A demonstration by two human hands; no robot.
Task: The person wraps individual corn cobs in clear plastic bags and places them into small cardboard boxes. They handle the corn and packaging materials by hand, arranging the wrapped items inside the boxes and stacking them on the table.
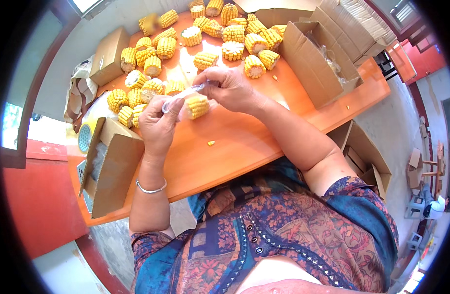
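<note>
Between my two hands a clear plastic bag (183, 96) is stretched by its upper edge. A short piece of corn cob (196, 107) hangs inside it, above the orange table (232, 128). My left hand (159, 119) pinches one side of the bag between thumb and fingers. The other side is pinched by my right hand (228, 88), its fingertips partly hidden behind the plastic. Many more cut corn cob pieces (166, 47) lie beyond my hands, some showing pale cut ends. A loose corn kernel (211, 143) rests on the table nearer to me.
An open cardboard box (116, 172) holding clear plastic stands at the left, near a roll of tape (84, 137). Another open cardboard box (313, 70) with plastic inside stands at the right. A closed carton (109, 55) sits far left. Below the table's right edge is a cardboard box (368, 158).
</note>
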